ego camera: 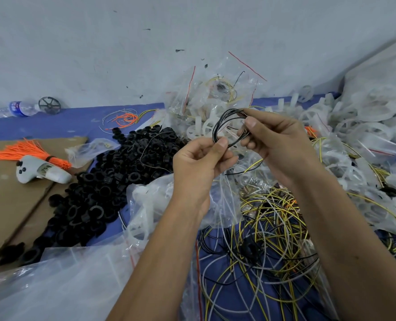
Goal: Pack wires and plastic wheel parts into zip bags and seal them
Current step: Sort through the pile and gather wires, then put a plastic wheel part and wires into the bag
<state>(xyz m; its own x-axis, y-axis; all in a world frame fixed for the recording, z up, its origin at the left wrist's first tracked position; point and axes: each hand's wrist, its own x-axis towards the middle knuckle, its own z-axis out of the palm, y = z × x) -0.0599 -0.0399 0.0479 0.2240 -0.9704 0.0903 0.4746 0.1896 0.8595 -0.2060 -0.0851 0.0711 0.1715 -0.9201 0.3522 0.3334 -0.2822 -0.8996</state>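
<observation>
Two bare hands work a small coil of black wire point(229, 127) above a cluttered floor. The left hand point(199, 165) pinches the coil's lower edge between thumb and curled fingers, while the right hand point(275, 144) grips its upper right side, thumb pressed over the strands. The coil hangs in the air between them, in front of a heap of clear zip bags point(215, 93) with red seal strips, some already holding wire and white wheels point(199, 128). Below the right forearm lies a loose tangle of yellow, grey and black wires point(268, 228) on a blue mat point(76, 121). More white plastic wheel parts point(363, 126) and bags pile up at the right, against a white sack point(382, 66). Left of the hands spreads a mound of black plastic rings point(104, 181), running from the mat onto brown cardboard point(9, 200). On the cardboard rest a bundle of orange ties point(32, 151) and, just beside it, a grey handheld device point(41, 172) with a small display. A few orange and yellow wires point(125, 118) lie loose near the wall. A plastic water bottle point(18, 108) lies on its side against the pale wall point(99, 54), with a dark spoked wheel point(49, 105) beside its cap end. Large clear plastic sheeting point(64, 274) is crumpled in the foreground under the left forearm.
</observation>
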